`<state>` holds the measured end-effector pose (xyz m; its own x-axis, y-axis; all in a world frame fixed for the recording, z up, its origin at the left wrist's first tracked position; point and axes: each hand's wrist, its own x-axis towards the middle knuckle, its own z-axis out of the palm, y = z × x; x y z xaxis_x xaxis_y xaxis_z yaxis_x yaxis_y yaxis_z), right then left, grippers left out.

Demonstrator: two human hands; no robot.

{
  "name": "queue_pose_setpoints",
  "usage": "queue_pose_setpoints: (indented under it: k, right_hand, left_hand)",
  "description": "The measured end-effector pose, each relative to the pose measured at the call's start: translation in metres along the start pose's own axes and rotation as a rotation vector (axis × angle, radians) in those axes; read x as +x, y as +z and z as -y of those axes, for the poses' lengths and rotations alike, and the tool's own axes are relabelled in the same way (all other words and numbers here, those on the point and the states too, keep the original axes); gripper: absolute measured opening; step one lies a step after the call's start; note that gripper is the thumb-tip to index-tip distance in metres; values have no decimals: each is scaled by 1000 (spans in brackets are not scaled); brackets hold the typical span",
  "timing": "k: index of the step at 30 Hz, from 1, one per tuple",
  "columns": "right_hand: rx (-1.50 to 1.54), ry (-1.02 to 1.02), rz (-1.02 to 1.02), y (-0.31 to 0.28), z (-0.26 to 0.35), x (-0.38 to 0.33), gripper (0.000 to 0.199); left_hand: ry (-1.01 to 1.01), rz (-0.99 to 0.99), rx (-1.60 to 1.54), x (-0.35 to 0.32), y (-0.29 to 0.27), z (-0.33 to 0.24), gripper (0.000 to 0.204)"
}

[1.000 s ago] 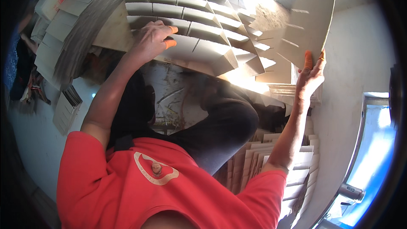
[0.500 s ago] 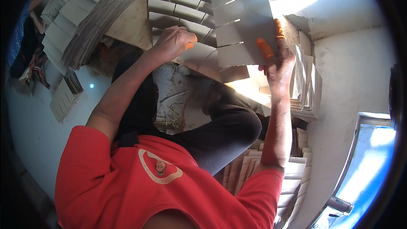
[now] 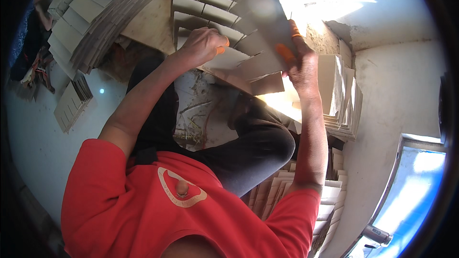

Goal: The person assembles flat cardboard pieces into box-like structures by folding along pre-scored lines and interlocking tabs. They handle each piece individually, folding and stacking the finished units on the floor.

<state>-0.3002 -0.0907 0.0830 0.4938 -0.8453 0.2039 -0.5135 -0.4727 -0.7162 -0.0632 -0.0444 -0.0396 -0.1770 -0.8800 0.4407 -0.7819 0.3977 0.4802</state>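
My right hand (image 3: 304,63), with orange covers on two fingers, grips the right edge of a grey slotted cardboard sheet (image 3: 260,7). That sheet leans to the left, over a row of upright cardboard divider strips (image 3: 191,5) fitted across one another. My left hand (image 3: 204,47), also with orange finger covers, is closed at the near end of the strips, pinching the nearest strip (image 3: 234,62). Its fingertips are partly hidden behind the hand. Where the sheet's slots meet the strips is hard to make out.
A wooden board (image 3: 150,24) lies under the strips. Long stacks of cardboard (image 3: 114,14) fan out at the far left, with a small slotted bundle (image 3: 71,105) on the floor. More cardboard stacks (image 3: 334,86) stand by the right wall. Another person's arm (image 3: 44,16) shows at far left.
My right hand has moved left, tilting the sheet from nearly face-on to a slant over the divider strips. My left hand has shifted slightly right.
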Motion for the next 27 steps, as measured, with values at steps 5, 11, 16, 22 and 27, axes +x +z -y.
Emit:
queue_pose_setpoints:
  k: [5, 11, 16, 22, 27]
  right_hand:
    - [-106, -82, 118, 25, -23, 5, 60]
    - [-501, -53, 356, 67, -30, -11, 53]
    - [-609, -117, -15, 13, -62, -15, 40]
    - [-1162, 190, -442, -93, -187, -67, 43]
    - [-1231, 619, -331, -102, -227, -88, 65]
  left_hand:
    - [-19, 23, -17, 3, 0, 2, 13]
    - [-46, -4, -18, 3, -1, 0, 14]
    - [2, -24, -56, 6, -10, -13, 25]
    - [-24, -131, -29, -4, -25, -10, 44]
    - [-111, -111, 136, -12, -31, 3, 49]
